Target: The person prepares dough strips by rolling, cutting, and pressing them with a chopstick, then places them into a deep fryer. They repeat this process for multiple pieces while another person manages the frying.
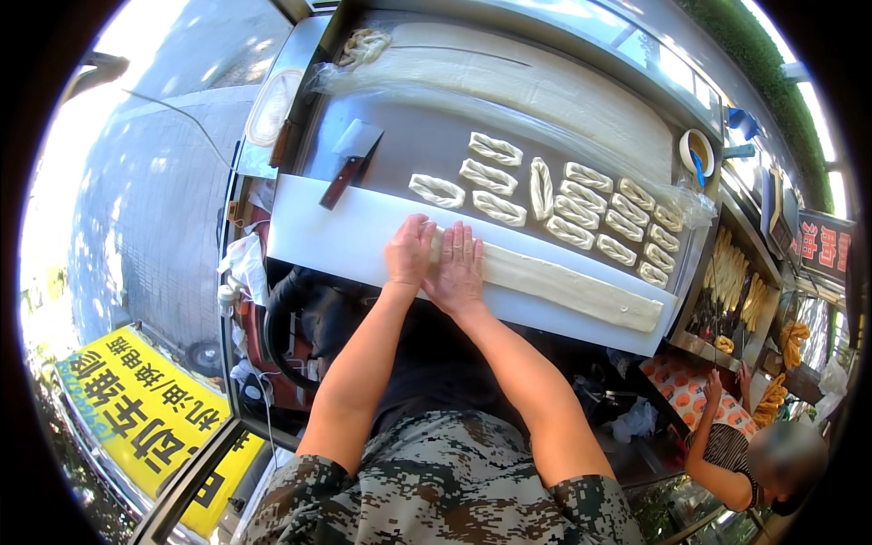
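Note:
A long flat strip of dough (563,286) lies along the white cutting board (336,227) at the table's front edge. My right hand (457,272) rests flat on its left end with fingers stretched out. Beside it, my left hand (411,252) is closed with bent fingers at the very end of the strip; the fingertips are partly hidden. Beyond the board, several twisted dough pieces (572,211) lie in rows on the metal worktop (409,150). A cleaver (350,163) with a brown handle overlaps the board's left far edge.
A wide dough sheet (527,77) under clear plastic covers the back of the worktop. At the right stand a white bowl (698,150) with a blue utensil and a tray of fried dough sticks (727,282). Another person (736,454) is at the lower right.

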